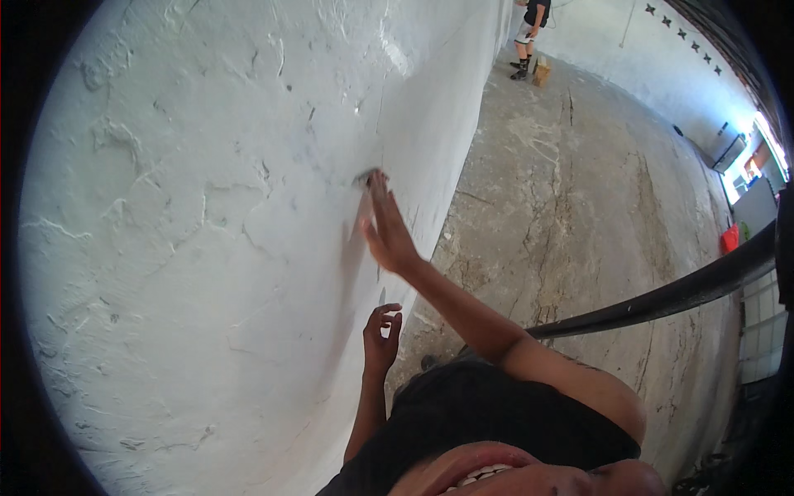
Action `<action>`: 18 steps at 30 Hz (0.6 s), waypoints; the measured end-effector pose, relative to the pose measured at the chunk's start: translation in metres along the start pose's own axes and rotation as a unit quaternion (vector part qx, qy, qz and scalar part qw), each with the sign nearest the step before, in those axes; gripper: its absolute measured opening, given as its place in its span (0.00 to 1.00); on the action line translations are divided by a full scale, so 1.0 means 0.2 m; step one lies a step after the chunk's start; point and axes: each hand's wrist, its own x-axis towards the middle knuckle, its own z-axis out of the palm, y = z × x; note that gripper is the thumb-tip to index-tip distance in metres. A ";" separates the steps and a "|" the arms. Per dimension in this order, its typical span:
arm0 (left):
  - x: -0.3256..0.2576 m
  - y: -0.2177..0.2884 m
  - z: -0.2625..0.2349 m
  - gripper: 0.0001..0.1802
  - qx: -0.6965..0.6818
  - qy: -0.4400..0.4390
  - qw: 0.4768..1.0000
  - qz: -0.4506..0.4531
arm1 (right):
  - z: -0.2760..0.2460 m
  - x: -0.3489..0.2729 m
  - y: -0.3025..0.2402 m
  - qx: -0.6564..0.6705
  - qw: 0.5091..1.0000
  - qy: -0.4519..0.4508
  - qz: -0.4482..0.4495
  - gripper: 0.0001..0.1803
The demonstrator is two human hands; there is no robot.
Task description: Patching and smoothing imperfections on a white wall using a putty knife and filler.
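Observation:
My right hand [389, 227] reaches up to the white plastered wall [223, 331], its fingers long and close together. At its fingertips a thin dark grey edge [362, 177] lies against the wall; the fingers hide most of this piece, so its kind does not show. Lower down, my left hand [381, 337] is beside the wall with thumb and forefinger curled toward each other. Just above those fingers is a small pointed grey shape [382, 295]; whether it is a blade in the hand or a mark on the wall, I cannot tell.
The wall has raised ridges, pits and cracks. A cracked concrete floor [571, 190] stretches to the right. Far back, a person [530, 35] stands by a tan block [542, 73]. A black curved bar [662, 302] crosses at right, near a red object [729, 239].

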 end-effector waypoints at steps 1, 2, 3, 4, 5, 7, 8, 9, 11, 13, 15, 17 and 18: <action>0.02 0.01 -0.01 0.09 0.005 -0.004 1.000 0.005 | -0.03 0.07 0.01 0.008 1.000 0.004 0.008 0.42; 0.02 0.01 -0.01 0.08 0.010 -0.009 1.000 0.011 | -0.02 0.07 0.00 0.010 1.000 0.004 0.009 0.42; 0.02 0.01 -0.01 0.08 0.012 -0.008 1.000 0.010 | -0.01 0.08 -0.01 0.037 0.999 0.017 0.018 0.42; 0.01 0.00 -0.02 0.08 0.019 -0.011 1.000 0.018 | 0.00 0.09 -0.01 0.063 0.997 0.030 0.025 0.42; 0.01 -0.01 -0.02 0.07 0.025 -0.014 0.999 0.026 | 0.03 0.05 -0.04 0.025 0.999 0.015 0.019 0.43; 0.01 -0.01 -0.03 0.07 0.040 -0.023 0.999 0.028 | 0.03 -0.02 -0.12 0.023 0.999 -0.009 0.033 0.43; 0.01 -0.01 -0.04 0.07 0.042 -0.022 0.999 0.027 | 0.02 -0.03 -0.15 0.019 0.998 -0.035 0.047 0.44; 0.01 -0.01 -0.05 0.07 0.051 -0.028 0.998 0.026 | 0.01 0.00 -0.14 -0.002 0.997 -0.045 0.055 0.44; 0.01 0.03 -0.05 0.08 0.059 -0.036 0.997 0.019 | -0.07 0.14 -0.07 0.026 0.997 -0.026 0.061 0.44; 0.03 0.08 -0.05 0.13 0.034 -0.018 0.998 0.048 | -0.16 0.25 -0.08 0.082 0.993 -0.005 0.083 0.43; 0.03 0.14 -0.05 0.16 0.054 -0.015 0.997 0.044 | -0.05 0.17 0.01 0.039 0.998 0.000 0.045 0.43; 0.03 0.12 -0.09 0.20 0.079 0.009 0.996 0.036 | 0.03 0.05 -0.12 0.060 0.996 -0.038 0.046 0.44; 0.02 0.09 -0.10 0.24 0.106 0.014 0.993 0.056 | -0.02 0.01 -0.19 0.075 0.991 -0.079 0.073 0.44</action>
